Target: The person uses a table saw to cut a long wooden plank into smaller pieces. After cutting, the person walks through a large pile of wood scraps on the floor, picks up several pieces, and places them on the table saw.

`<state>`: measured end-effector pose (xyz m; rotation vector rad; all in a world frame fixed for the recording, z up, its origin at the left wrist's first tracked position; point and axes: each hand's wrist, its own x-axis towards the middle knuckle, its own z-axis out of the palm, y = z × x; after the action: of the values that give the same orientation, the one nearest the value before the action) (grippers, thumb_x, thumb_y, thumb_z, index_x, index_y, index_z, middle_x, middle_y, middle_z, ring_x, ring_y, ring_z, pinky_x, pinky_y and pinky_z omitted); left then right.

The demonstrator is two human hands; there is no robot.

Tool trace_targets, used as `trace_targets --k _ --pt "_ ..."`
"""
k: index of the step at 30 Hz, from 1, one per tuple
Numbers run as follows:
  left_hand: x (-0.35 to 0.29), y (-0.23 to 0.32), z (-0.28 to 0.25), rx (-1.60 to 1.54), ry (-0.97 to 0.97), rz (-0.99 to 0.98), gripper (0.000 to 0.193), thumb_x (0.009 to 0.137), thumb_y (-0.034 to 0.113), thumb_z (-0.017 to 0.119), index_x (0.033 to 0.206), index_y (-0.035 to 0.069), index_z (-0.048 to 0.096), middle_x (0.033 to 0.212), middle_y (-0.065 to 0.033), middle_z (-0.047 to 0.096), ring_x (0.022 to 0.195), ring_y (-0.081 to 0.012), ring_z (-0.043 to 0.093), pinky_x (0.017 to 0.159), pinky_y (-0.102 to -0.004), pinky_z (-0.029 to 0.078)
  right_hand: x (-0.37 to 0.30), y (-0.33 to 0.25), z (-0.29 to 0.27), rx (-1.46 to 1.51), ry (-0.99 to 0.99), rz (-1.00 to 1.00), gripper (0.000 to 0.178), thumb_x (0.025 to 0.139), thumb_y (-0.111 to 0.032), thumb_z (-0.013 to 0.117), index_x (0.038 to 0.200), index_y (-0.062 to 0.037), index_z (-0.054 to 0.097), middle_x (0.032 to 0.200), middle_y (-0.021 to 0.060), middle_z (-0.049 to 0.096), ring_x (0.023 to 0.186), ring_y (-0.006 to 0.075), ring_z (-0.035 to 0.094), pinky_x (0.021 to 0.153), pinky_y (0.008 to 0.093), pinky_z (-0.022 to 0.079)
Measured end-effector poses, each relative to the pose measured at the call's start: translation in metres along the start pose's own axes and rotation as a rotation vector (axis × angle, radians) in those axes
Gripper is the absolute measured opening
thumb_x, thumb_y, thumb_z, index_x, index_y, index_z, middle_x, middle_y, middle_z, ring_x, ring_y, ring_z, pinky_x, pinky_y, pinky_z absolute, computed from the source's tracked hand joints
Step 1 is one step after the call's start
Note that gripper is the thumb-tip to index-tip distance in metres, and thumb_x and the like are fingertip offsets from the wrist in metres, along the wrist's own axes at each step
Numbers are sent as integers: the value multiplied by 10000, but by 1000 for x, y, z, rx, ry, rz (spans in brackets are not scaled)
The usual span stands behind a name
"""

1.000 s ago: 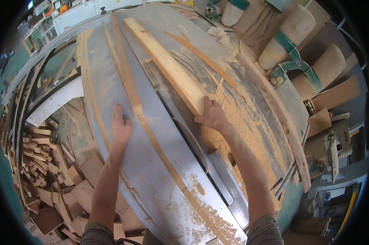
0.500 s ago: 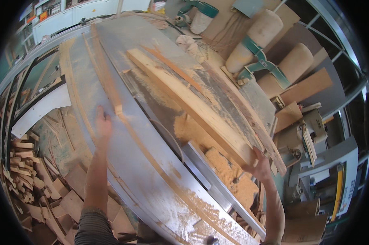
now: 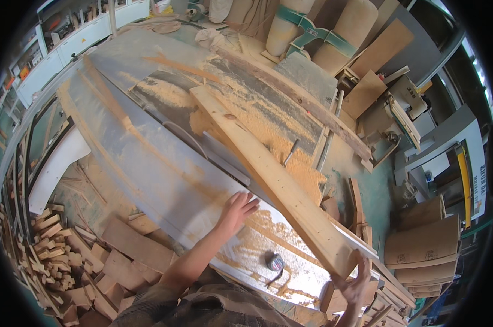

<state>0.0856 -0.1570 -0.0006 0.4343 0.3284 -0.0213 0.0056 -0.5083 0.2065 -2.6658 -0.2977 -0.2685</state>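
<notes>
A long pale wooden beam (image 3: 273,180) lies slantwise across the sliding-table saw, from the sawdust-covered top down to the lower right. My right hand (image 3: 355,280) grips its near end, with fingers wrapped around the end face. My left hand (image 3: 238,211) is open, its fingers stretched out over the metal table (image 3: 170,191) just left of the beam; whether it touches the surface I cannot tell. Close by the beam, the curved saw blade (image 3: 189,136) shows at the table's slot. A small dark tape measure (image 3: 274,261) rests on the metal nearer to me.
Orange sawdust (image 3: 298,169) heaps beyond the beam, with a thin rod (image 3: 291,152) standing in it. A rough plank (image 3: 306,109) lies along the far side. Offcuts (image 3: 55,245) pile up at the lower left. Green dust collectors (image 3: 306,35) stand at the back, a grey machine (image 3: 448,158) at right.
The beam has come nearer to me, pulled by my right hand toward the lower right. My left hand has moved right and nearer across the metal table. The whole view has shifted.
</notes>
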Motion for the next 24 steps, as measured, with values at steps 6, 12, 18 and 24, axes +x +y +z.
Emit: trace_targets --k 6,12,18,24 --pt "53 -70 35 -45 116 42 551 919 358 700 1331 41 518 1257 -131 612 1185 -275 590 1028 -417 485 -126 89 40 156 20 -85 871 686 -326 831 1398 12 462 1213 236 577 1127 387 546 914 524 467" --pt "-28 -142 84 148 221 48 578 789 248 757 1275 28 535 1162 -128 628 1110 -283 615 935 -465 527 -218 156 50 207 38 66 879 691 -237 843 1426 16 433 1346 271 497 1210 459 503 1008 522 434" --pt "-103 -175 102 165 16 137 579 879 315 666 1357 36 498 1303 -133 603 1185 -262 598 954 -458 511 -255 226 54 225 -49 121 996 625 -103 868 1477 8 365 1312 262 493 1135 440 525 963 476 453" --pt "-187 -127 142 112 109 558 593 985 467 560 1413 68 460 1367 -97 572 1247 -262 561 1039 -451 452 -228 248 64 254 16 -77 1043 615 -73 882 1492 22 325 1376 274 451 1240 448 458 1065 484 382"
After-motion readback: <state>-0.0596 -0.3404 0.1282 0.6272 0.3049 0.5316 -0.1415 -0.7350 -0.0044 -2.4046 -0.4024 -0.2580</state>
